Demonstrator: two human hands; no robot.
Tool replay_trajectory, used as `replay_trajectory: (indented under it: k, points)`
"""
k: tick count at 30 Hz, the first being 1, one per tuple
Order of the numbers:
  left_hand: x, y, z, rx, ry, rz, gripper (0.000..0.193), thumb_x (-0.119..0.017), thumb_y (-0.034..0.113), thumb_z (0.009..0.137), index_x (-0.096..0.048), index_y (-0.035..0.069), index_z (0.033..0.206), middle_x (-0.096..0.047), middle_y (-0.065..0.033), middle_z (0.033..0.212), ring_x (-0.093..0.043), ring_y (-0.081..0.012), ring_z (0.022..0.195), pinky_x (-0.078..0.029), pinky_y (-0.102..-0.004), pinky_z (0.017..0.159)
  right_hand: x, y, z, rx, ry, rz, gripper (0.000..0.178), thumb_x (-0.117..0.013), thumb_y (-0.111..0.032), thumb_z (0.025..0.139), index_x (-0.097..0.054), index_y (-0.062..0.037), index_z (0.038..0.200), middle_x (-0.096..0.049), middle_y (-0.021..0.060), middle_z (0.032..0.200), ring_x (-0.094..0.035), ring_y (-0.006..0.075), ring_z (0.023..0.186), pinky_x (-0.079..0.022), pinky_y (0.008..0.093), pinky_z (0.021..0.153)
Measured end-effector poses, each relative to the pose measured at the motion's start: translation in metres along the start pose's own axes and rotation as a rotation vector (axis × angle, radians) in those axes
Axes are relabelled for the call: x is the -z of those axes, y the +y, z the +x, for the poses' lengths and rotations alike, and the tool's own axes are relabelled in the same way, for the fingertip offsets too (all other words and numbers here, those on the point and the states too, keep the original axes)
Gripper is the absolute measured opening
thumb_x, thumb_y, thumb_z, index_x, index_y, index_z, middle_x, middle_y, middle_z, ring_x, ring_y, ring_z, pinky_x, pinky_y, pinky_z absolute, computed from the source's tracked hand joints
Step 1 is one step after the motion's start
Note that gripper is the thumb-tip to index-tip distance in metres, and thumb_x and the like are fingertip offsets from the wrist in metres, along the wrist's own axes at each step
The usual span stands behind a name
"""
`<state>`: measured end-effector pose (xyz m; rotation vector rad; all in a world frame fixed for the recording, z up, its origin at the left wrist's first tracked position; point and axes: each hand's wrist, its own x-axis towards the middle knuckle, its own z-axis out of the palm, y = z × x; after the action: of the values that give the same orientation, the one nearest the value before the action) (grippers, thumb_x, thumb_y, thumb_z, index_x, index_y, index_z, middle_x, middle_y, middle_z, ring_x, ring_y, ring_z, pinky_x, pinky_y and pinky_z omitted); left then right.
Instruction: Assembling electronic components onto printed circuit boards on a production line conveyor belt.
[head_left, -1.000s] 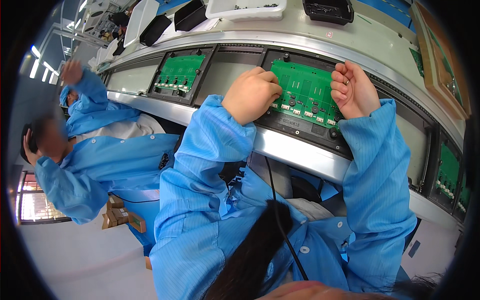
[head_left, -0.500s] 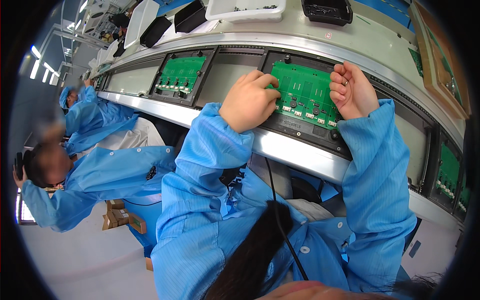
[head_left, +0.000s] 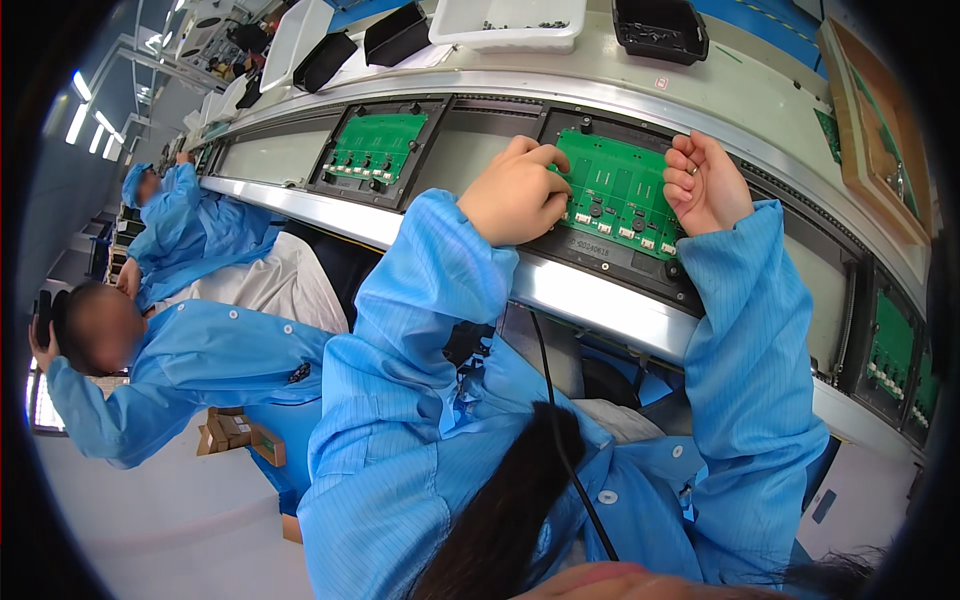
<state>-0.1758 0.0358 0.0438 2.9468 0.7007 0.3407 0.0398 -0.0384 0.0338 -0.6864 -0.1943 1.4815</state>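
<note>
In front of me a green circuit board [head_left: 618, 180] lies in a black carrier frame [head_left: 600, 252] on the conveyor. White connectors and round black parts stand along its near side. My left hand [head_left: 518, 192] is over the board's left edge, its fingers bent and drawn together. Whatever is between those fingertips is hidden. At the right edge of the board, my right hand [head_left: 708, 184] is held palm up with the fingers curled in. Its grip hides any small part it may hold.
Another carrier with a green board [head_left: 378, 142] sits to the left, and more boards [head_left: 893, 340] are at the far right. Behind the conveyor stand a white bin [head_left: 510, 38] of small parts, black trays [head_left: 660, 30] and a wooden frame [head_left: 850, 120]. Two co-workers in blue sit at left.
My left hand has shifted slightly up and to the right, fingers still bent at the board's left edge. My right hand stays curled in nearly the same place. The whole view has moved a little.
</note>
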Motion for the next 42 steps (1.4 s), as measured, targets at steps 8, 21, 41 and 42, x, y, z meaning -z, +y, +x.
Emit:
replay_trajectory:
  k: [8,21,41,42]
  points:
    - [0.006,0.002,0.003,0.103,0.198,-0.191,0.017,-0.053,0.007,0.073,-0.064,0.004,0.085,-0.057,-0.0065,0.097,-0.049,-0.0261,0.091,-0.043,-0.0326,0.079,-0.020,0.000,-0.007,-0.015,0.169,0.017,0.015,-0.043,-0.017,0.087,-0.047,-0.0020,0.088,-0.046,0.0039,0.069,-0.037,0.0068,0.049,-0.029,0.0183,0.039]
    - [-0.015,0.004,-0.045,0.425,0.388,-0.058,0.023,-0.051,0.003,0.073,-0.057,-0.003,0.094,-0.060,-0.0158,0.076,-0.055,-0.0318,0.069,-0.045,-0.0360,0.066,0.016,-0.048,0.002,0.029,-0.359,0.305,0.014,-0.040,-0.014,0.088,-0.047,-0.0057,0.080,-0.039,-0.0005,0.059,-0.028,0.0061,0.042,-0.021,0.0196,0.036]
    - [-0.092,-0.009,-0.004,-0.216,0.011,-0.500,0.033,-0.053,0.007,0.074,-0.052,-0.001,0.106,-0.054,-0.0200,0.101,-0.053,-0.0336,0.089,-0.043,-0.0357,0.080,-0.047,0.097,0.056,0.025,-0.325,-0.099,0.029,-0.038,-0.024,0.089,-0.042,-0.0109,0.064,-0.032,-0.0014,0.048,-0.020,0.0048,0.039,-0.012,0.0194,0.033]
    - [-0.091,-0.014,-0.005,-0.222,-0.036,-0.521,0.034,-0.053,0.007,0.074,-0.051,-0.001,0.107,-0.053,-0.0201,0.104,-0.052,-0.0339,0.091,-0.042,-0.0357,0.082,-0.044,0.095,0.060,0.033,-0.296,-0.089,0.029,-0.038,-0.024,0.089,-0.042,-0.0110,0.064,-0.032,-0.0018,0.048,-0.020,0.0047,0.039,-0.012,0.0195,0.033]
